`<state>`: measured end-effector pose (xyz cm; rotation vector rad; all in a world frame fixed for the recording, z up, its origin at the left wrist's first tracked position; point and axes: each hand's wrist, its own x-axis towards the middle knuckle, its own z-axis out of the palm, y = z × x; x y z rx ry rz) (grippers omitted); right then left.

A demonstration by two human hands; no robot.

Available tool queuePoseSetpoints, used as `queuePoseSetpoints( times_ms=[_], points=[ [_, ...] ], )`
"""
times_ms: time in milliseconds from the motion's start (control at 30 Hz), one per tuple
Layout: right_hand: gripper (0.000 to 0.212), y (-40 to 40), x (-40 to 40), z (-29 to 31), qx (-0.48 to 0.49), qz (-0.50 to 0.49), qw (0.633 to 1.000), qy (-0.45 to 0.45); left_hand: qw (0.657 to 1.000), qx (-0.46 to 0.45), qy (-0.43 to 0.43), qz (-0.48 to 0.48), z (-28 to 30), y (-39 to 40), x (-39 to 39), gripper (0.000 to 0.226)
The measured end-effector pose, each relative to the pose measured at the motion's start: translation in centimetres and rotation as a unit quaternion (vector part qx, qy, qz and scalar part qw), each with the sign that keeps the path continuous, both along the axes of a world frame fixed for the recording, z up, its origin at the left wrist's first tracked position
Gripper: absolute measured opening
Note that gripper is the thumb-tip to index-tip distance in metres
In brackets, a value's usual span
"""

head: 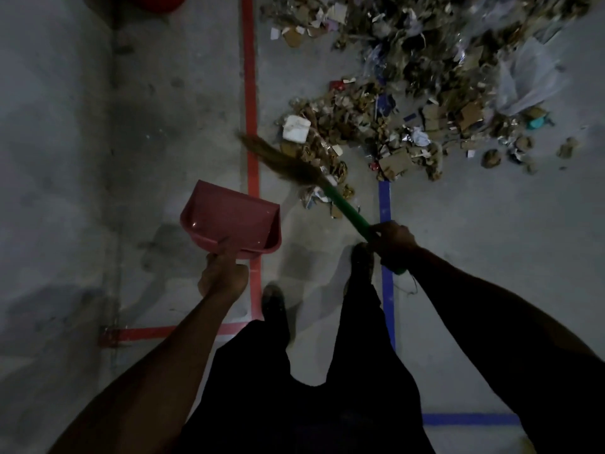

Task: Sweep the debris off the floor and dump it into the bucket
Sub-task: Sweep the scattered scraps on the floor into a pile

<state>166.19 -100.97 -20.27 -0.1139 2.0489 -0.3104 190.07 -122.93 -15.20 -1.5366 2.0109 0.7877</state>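
A person's left hand (222, 273) grips a red dustpan (234, 217) at centre frame, while the right hand (391, 240) clasps a green-handled broom (314, 183) beside debris (409, 93) heaped upper right; a red bucket (157, 2) edges the top left.

The debris (409, 103) lay as a broad heap of torn cardboard, paper scraps, foil and plastic film across the upper right of the grey concrete floor (163, 93), with a white block at its near left edge. The broom (314, 181), green-handled with brown bristles, was angled up-left, bristles blurred at the heap's near edge. The red dustpan (229, 217) was held clear of the floor, open mouth facing away, empty. The red bucket (160, 1) was only partly in view at the top edge.
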Motion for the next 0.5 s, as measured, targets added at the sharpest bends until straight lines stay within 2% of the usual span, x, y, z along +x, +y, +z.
queuePoseSetpoints(
  times_ms=[167, 367, 500],
  points=[
    [0.046, 0.8, -9.6, -1.4, -0.024, -0.086, 0.996, -0.021, 1.000, -0.002, -0.002, 0.024, -1.3, 3.0, -5.6, 0.070],
    [0.026, 1.4, -20.8, -3.0, -0.040, -0.151, 0.987, -0.041, 1.000, 0.012, -0.014, 0.017, -2.6, 5.2, -12.7, 0.066],
    [0.018, 0.8, -25.9, -3.7, -0.045, -0.209, 0.976, -0.034, 0.997, -0.007, 0.016, 0.076, -2.5, 6.2, -16.0, 0.071]
  ],
)
